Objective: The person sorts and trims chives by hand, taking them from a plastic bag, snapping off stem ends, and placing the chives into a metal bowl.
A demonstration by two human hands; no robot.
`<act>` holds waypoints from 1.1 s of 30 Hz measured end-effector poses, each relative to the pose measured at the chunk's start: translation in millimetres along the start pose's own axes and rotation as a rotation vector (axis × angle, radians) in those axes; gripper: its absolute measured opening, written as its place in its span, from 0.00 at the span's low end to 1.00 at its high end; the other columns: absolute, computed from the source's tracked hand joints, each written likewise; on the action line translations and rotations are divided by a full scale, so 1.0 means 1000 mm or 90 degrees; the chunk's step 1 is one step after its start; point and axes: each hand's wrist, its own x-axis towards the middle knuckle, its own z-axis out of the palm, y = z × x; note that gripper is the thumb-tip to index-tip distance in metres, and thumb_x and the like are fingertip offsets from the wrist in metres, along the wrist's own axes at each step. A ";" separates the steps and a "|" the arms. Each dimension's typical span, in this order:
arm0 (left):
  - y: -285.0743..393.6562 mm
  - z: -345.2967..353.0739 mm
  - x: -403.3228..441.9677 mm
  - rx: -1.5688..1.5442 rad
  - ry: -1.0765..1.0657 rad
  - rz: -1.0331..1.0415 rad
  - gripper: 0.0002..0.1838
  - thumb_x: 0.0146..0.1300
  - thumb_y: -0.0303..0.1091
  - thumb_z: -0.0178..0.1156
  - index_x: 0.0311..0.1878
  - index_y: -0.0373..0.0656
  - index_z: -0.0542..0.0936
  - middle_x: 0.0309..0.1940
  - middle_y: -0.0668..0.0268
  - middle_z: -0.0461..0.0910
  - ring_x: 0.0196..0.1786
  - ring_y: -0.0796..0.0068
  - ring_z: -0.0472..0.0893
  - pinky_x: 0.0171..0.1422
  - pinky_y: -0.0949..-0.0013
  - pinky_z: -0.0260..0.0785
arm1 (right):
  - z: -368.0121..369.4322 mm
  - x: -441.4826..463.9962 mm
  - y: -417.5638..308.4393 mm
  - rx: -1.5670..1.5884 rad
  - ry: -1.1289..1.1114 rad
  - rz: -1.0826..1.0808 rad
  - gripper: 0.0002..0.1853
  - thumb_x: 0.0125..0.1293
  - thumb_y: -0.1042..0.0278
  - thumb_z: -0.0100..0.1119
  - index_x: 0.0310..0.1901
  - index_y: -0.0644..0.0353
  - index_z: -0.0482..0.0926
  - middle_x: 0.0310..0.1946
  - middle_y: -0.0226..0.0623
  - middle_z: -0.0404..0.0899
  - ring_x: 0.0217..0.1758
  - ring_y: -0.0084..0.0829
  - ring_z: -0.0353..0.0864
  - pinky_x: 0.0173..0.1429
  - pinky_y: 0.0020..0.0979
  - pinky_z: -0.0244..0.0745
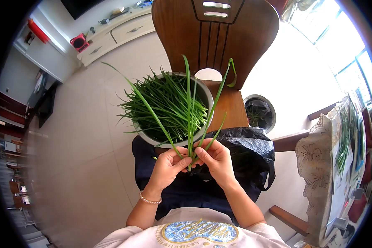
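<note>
The wooden chair [219,37] takes up the top centre of the frame, its back upright and slotted, its brown seat [226,108] reaching down toward the middle. At the right edge stands a table with a lace cloth [316,165] hanging over its side; more long green leaves [344,136] lie on top. The basin [209,93] sits left of centre, partly over the chair seat, heaped with green stalks [165,105] whose pale cut ends point right and whose tips spill over the left side of its rim. Just below and right of centre, a crumpled black plastic bag [252,149] lies over my dark-clothed lap, under and beside my right forearm. At the upper left, a pale cabinet [115,35] runs along the wall, with a red object [79,42] at its near end. Right of the seat, a round bin [260,113] with a lining stands on the floor.

In the centre, just below the basin, I hold a small bunch of long green leaves [190,103], fanned out upward. My left hand [168,165] pinches its base, thumb and fingers closed on it; my right hand [216,162] does the same from the other side, close against the left. A beaded bracelet [150,200] circles my left wrist.
</note>
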 end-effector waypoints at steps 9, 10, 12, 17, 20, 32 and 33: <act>-0.003 0.000 0.000 -0.019 -0.006 0.002 0.09 0.60 0.33 0.57 0.40 0.40 0.75 0.32 0.69 0.80 0.33 0.85 0.77 0.33 0.84 0.66 | -0.004 0.003 0.005 -0.032 -0.019 0.003 0.11 0.62 0.74 0.53 0.45 0.67 0.71 0.28 0.33 0.76 0.26 0.19 0.76 0.30 0.20 0.72; -0.003 0.000 -0.001 -0.014 -0.010 0.006 0.09 0.60 0.32 0.56 0.41 0.39 0.76 0.32 0.69 0.80 0.34 0.85 0.77 0.33 0.84 0.66 | -0.001 0.002 0.004 -0.031 0.017 -0.020 0.13 0.60 0.76 0.54 0.47 0.67 0.69 0.31 0.34 0.75 0.26 0.19 0.76 0.30 0.20 0.73; -0.003 0.001 -0.001 -0.011 -0.012 0.008 0.09 0.61 0.32 0.56 0.41 0.39 0.76 0.33 0.69 0.80 0.34 0.85 0.77 0.34 0.83 0.67 | -0.001 0.003 0.005 -0.079 0.067 -0.069 0.25 0.56 0.81 0.57 0.55 0.66 0.60 0.38 0.37 0.69 0.28 0.20 0.76 0.30 0.19 0.74; -0.010 0.009 0.002 -0.098 0.044 -0.015 0.13 0.61 0.32 0.55 0.47 0.37 0.76 0.36 0.67 0.80 0.36 0.82 0.79 0.35 0.83 0.70 | 0.008 0.001 0.003 -0.147 0.152 -0.170 0.32 0.53 0.86 0.56 0.58 0.64 0.53 0.40 0.38 0.62 0.29 0.21 0.76 0.30 0.19 0.76; -0.015 0.012 0.002 -0.104 0.076 0.001 0.14 0.61 0.32 0.55 0.47 0.37 0.76 0.36 0.67 0.80 0.37 0.81 0.79 0.35 0.83 0.71 | 0.006 0.003 0.007 -0.166 0.126 -0.138 0.32 0.53 0.84 0.57 0.58 0.65 0.52 0.39 0.38 0.65 0.31 0.21 0.75 0.30 0.20 0.76; -0.018 0.012 0.006 -0.069 0.168 0.045 0.11 0.59 0.34 0.58 0.40 0.37 0.79 0.32 0.68 0.80 0.31 0.85 0.77 0.32 0.82 0.72 | 0.006 0.011 0.018 -0.105 0.094 -0.116 0.15 0.56 0.79 0.59 0.45 0.66 0.69 0.32 0.30 0.75 0.31 0.16 0.74 0.38 0.17 0.72; -0.018 0.011 0.006 -0.044 0.183 0.054 0.10 0.59 0.33 0.58 0.40 0.37 0.79 0.31 0.68 0.80 0.30 0.85 0.77 0.32 0.82 0.71 | 0.007 0.011 0.017 -0.105 0.093 -0.116 0.15 0.56 0.79 0.59 0.45 0.66 0.69 0.32 0.30 0.75 0.31 0.16 0.74 0.38 0.17 0.72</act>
